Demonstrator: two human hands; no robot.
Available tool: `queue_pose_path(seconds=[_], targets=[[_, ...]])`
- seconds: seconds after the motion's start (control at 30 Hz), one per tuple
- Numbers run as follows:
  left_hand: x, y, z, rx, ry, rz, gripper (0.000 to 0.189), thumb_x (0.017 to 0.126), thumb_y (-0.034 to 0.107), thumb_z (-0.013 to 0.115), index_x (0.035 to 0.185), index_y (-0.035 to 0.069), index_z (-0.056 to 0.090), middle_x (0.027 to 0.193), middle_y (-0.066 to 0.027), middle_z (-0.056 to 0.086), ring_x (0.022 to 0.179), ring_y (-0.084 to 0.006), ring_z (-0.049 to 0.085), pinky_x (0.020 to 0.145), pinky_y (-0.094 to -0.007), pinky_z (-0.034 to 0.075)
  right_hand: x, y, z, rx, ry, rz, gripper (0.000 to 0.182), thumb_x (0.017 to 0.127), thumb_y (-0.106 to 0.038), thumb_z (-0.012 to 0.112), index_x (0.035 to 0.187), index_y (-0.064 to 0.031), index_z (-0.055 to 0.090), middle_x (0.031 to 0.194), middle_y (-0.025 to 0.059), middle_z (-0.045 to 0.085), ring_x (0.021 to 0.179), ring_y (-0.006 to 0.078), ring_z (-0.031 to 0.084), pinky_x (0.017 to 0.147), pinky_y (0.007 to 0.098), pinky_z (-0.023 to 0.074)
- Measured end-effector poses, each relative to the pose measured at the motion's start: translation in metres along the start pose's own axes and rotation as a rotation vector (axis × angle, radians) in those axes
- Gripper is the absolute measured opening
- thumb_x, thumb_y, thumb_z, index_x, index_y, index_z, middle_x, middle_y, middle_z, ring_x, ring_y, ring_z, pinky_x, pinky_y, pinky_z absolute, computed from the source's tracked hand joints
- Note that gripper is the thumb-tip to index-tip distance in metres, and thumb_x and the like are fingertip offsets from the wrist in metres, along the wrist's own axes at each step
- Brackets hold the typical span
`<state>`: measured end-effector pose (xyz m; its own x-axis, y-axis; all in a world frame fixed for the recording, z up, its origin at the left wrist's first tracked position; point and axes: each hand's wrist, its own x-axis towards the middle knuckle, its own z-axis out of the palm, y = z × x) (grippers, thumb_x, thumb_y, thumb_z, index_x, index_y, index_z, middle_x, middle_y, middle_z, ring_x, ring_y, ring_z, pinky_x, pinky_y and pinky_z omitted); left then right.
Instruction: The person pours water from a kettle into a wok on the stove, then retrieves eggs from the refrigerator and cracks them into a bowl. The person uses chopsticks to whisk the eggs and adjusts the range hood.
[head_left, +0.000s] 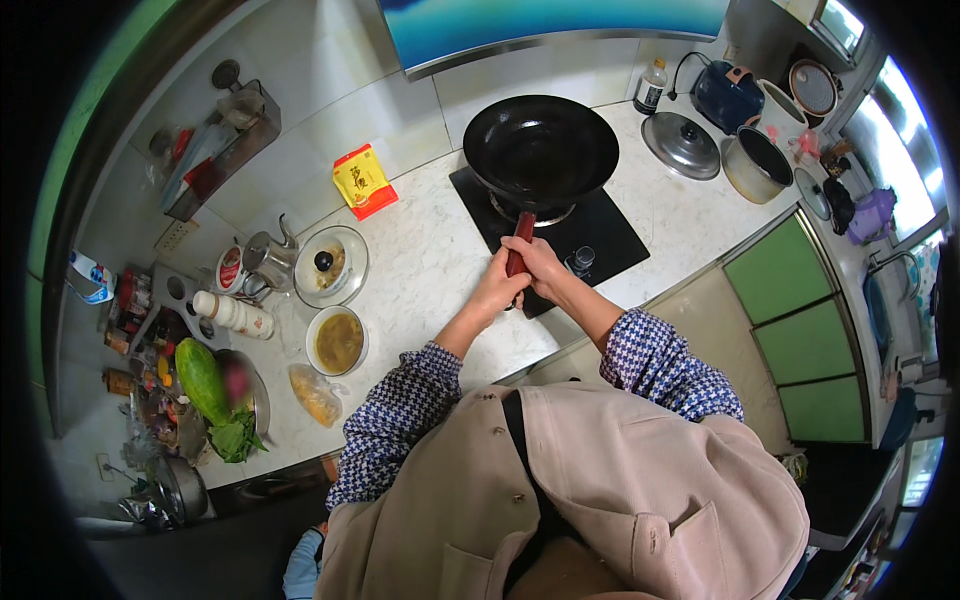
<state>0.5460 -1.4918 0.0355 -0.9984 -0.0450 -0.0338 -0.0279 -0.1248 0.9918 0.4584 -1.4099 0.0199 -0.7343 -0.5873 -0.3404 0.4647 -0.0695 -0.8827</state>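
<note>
A black wok (540, 146) with a dark red handle (517, 259) is over a black gas hob (611, 232). Both my hands grip that handle. My left hand (491, 289) is wrapped around its near end, while my right hand (541, 266) holds it just beyond, so the two touch. The wok's bowl looks dark and glossy inside, and I see no food in it. Part of the burner (551, 219) shows beneath the wok. To the right of my right hand is the hob's control knob (581, 260).
Left on the counter stand a bowl of brownish liquid (337, 341), a glass-lidded bowl (352, 255) and a yellow-red packet (364, 180). Right of the wok are a sauce bottle (650, 88), a metal lid (680, 145) and a pot (754, 180). A person's light-blue sleeve (301, 566) shows at lower left.
</note>
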Motion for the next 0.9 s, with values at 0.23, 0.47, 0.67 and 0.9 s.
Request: queue_pose_path(seconds=[0.23,0.47,0.67,0.9], targets=[[-0.013,0.002,-0.02,-0.061,0.002,-0.075,0.058,0.076,0.003,0.047,0.13,0.005,0.027,0.07,-0.0036,0.048,0.044,-0.01,0.044,0.043,-0.022,0.039,-0.004,0.002,0.016,0.047,-0.044,0.024,0.03,0.082,-0.032,0.056,0.078,-0.0035,0.048,0.062,0.0062,0.052,0.049,0.0135,0.048,0.043,0.0261,0.0394],[-0.014,0.004,-0.03,0.078,0.026,-0.158,0.069,0.084,0.025,0.053,0.138,0.007,0.014,0.074,-0.0051,0.054,0.051,-0.011,0.051,0.046,-0.0214,0.04,-0.014,-0.002,0.013,0.022,-0.142,0.053,0.039,0.088,-0.043,0.043,0.083,-0.0052,0.05,0.065,0.0045,0.053,0.047,0.0121,0.045,0.045,0.0237,0.0392],[-0.032,-0.005,-0.048,0.503,0.194,0.016,0.074,0.083,0.045,0.052,0.133,-0.001,0.023,0.087,-0.0169,0.06,0.075,-0.0235,0.06,0.068,-0.0317,0.046,-0.037,0.028,-0.02,0.061,-0.008,0.151,0.045,0.088,-0.045,0.041,0.106,-0.0044,0.048,0.091,0.0096,0.06,0.078,0.0168,0.059,0.068,0.029,0.0473],[-0.08,-0.026,-0.06,0.519,0.142,0.103,0.047,0.081,0.021,0.059,0.122,0.004,0.043,0.094,-0.0069,0.056,0.075,-0.0142,0.058,0.065,-0.0253,0.046,-0.094,0.069,-0.062,0.004,0.089,0.248,0.025,0.085,-0.028,0.05,0.098,-0.0064,0.053,0.087,0.0068,0.061,0.075,0.0155,0.058,0.068,0.028,0.0471]])
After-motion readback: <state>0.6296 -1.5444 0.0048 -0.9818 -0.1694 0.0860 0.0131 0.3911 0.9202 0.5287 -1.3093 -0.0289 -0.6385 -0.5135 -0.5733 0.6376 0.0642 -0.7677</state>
